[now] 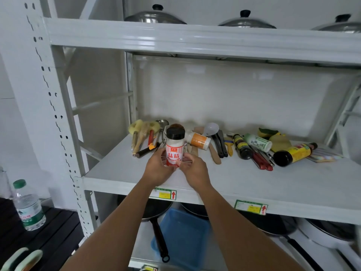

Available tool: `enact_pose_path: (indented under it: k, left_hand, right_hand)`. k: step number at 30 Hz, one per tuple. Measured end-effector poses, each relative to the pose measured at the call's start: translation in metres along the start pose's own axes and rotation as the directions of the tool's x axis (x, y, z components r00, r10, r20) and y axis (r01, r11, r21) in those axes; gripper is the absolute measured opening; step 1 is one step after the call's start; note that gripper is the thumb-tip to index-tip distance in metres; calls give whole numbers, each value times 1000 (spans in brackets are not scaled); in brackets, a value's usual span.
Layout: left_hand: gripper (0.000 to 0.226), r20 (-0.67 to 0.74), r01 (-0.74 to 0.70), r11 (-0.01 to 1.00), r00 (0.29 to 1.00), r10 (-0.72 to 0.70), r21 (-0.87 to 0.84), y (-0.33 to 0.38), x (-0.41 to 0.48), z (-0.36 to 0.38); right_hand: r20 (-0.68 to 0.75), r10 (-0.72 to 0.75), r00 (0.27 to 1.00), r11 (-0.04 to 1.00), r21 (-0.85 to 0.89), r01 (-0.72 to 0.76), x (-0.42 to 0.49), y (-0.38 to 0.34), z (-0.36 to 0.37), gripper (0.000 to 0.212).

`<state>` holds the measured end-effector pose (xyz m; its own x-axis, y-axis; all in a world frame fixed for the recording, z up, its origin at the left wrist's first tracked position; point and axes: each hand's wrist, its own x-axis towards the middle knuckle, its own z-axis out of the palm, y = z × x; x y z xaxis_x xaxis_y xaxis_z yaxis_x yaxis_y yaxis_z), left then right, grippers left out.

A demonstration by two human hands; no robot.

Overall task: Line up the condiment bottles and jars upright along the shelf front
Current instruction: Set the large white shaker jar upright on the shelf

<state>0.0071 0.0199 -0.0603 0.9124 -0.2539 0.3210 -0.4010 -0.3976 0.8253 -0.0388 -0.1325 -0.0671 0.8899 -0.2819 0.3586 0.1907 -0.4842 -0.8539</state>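
- Two bare forearms come from the bottom edge and reach up to the middle shelf [125,178] of a white metal rack.
- Both hands are close together, and both are clamped on one jar: the left hand [158,169] grips its lower left side, and the right hand [192,171] holds its lower right side with the fingertips.
- That jar, a seasoning jar [174,147] with a black cap and a red and white label, stands upright near the front of the shelf, left of the middle. I cannot tell if its bottom touches the shelf, because the hands hide it.
- Behind it, an orange-label jar [197,140] lies on its side.
- More to the right, a small dark bottle [242,146] lies flat, and just beside it lies a green-white bottle [257,142].
- Far right, a yellow-label dark bottle [295,154] lies on its side too, with its bottom toward the front.
- Wooden and plastic kitchen utensils [217,145] lie mixed among these bottles at the back of the shelf.
- On the upper shelf, three metal lids [154,16] are seen.
- Below, dark pans and a blue tray [183,235] sit on the lower shelf.
- At the left, a water bottle [29,206] stands on a dark surface.
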Motion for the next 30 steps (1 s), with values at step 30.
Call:
enact_pose_path:
  k: [30]
  left_hand:
    - [81, -68, -117, 989, 991, 111, -88, -14, 12, 19]
  right_hand:
    - [26, -154, 988, 520, -848, 104, 151, 42, -44, 47]
